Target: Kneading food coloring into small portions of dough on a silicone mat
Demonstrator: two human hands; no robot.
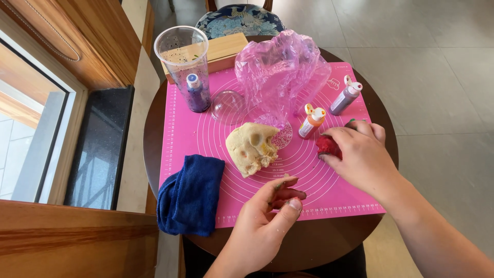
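Note:
My right hand (363, 154) presses down on a red lump of dough (327, 146) on the pink silicone mat (200, 139). My left hand (267, 219) hovers at the mat's near edge, its stained fingers loosely curled and holding nothing. A larger pale beige lump of dough (251, 148) lies at the mat's centre, just beyond my left hand. An orange colouring bottle (311, 121) with its cap flipped up stands just left of the red lump. A purple colouring bottle (346, 96) lies farther back right.
A crumpled clear pink plastic bag (280, 74) sits at the mat's back. A tall clear cup (186, 67) holds a purple bottle. A clear dome lid (226, 105), wooden box (221, 51), blue cloth (189, 194), round dark table (319, 242) and patterned chair (239, 19) are around.

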